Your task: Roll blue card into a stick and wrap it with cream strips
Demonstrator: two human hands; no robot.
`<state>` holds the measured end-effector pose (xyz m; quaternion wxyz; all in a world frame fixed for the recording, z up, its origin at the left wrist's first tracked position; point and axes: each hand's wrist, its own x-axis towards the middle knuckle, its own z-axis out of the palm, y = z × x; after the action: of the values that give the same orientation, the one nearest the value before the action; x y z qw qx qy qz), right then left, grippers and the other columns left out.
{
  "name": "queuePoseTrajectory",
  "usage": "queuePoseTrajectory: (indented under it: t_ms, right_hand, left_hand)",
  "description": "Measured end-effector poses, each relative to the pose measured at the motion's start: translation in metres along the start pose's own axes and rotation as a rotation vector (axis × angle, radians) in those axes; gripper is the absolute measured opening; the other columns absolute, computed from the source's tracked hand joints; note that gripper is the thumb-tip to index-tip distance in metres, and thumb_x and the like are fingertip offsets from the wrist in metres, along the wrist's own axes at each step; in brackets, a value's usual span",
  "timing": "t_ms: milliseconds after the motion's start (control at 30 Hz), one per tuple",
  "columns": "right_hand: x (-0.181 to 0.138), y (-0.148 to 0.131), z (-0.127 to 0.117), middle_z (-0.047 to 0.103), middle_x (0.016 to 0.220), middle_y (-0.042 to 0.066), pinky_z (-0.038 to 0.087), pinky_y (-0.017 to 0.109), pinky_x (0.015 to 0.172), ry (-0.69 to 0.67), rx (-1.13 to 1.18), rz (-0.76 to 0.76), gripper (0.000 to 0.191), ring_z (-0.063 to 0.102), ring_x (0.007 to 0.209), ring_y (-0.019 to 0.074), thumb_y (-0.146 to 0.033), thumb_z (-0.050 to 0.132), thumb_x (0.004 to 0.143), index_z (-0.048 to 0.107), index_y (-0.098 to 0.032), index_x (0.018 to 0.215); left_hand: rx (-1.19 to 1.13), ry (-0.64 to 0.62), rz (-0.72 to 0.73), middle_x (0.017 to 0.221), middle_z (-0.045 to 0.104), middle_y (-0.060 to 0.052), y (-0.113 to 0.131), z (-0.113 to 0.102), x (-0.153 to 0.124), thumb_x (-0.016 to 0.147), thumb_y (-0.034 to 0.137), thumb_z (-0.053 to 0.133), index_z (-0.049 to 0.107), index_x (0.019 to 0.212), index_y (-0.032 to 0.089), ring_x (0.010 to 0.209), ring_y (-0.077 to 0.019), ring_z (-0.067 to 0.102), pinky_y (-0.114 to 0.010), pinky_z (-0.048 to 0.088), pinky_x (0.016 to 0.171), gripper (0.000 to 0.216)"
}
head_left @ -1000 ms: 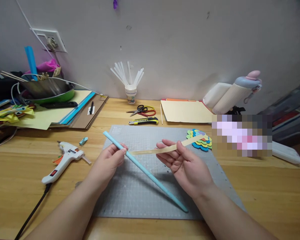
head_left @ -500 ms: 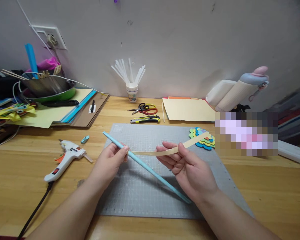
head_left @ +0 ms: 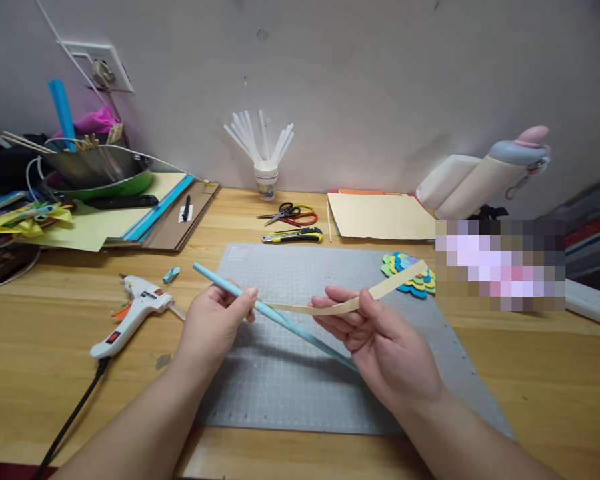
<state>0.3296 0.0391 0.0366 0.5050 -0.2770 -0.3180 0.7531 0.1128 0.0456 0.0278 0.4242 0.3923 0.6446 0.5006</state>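
My left hand (head_left: pixel 219 317) is closed on a thin light-blue paper tube (head_left: pixel 285 321), which slants down to the right above the cutting mat. A narrow cream paper strip (head_left: pixel 325 309) runs from the tube at my left fingertips across to my right hand (head_left: pixel 387 340). Thumb and fingers of the right hand pinch the strip, and its free end sticks out to the upper right. The tube's lower end passes behind my right hand. Beneath both hands lies the grey cutting mat (head_left: pixel 280 393).
A white glue gun (head_left: pixel 133 317) lies at left. Behind the mat are scissors (head_left: pixel 290 213), a utility knife (head_left: pixel 293 235) and a cup (head_left: pixel 267 181) of white sticks. Layered paper petals (head_left: pixel 420 287) rest at the mat's right. Cream paper (head_left: pixel 385 217) and a bottle (head_left: pixel 500 167) stand farther back.
The blue tube has turned to a flatter slant, its upper end shifting left and its lower end now behind my right hand. Both hands keep their hold. The camera view has shifted slightly.
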Motion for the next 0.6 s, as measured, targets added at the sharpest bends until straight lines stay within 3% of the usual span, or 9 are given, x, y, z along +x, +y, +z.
queuePoseTrajectory:
  t_ms: [333,467,600]
  right_hand:
    - [0.004,0.022,-0.005,0.074,0.095,0.011,0.046,0.039,0.094,-0.088,-0.065,-0.115,0.037,0.067,0.098,0.0232,-0.035,0.040,0.096,0.073,-0.017,0.099]
    - [0.012,0.029,-0.009,0.075,0.094,0.011,0.047,0.037,0.092,-0.034,0.029,-0.060,0.037,0.068,0.094,0.0225,-0.037,0.043,0.094,0.073,-0.015,0.096]
    - [0.018,0.029,-0.010,0.075,0.091,0.009,0.047,0.038,0.093,0.036,0.111,-0.010,0.031,0.069,0.092,0.0222,-0.039,0.052,0.089,0.074,-0.017,0.093]
  left_hand:
    - [-0.259,0.070,-0.009,0.064,0.060,0.000,-0.008,0.009,0.002,0.061,0.032,0.078,0.062,0.072,0.014,0.051,-0.0066,0.044,-0.018,0.026,0.042,0.026]
    - [-0.399,-0.009,-0.075,0.080,0.067,-0.006,-0.009,0.012,0.007,0.062,0.028,0.078,0.061,0.088,0.012,0.043,-0.0011,0.031,-0.016,0.021,0.039,0.034]
    - [-0.547,-0.128,-0.150,0.075,0.062,-0.002,-0.007,0.008,0.012,0.063,0.021,0.076,0.056,0.084,0.013,0.042,0.0006,0.028,-0.013,0.022,0.039,0.030]
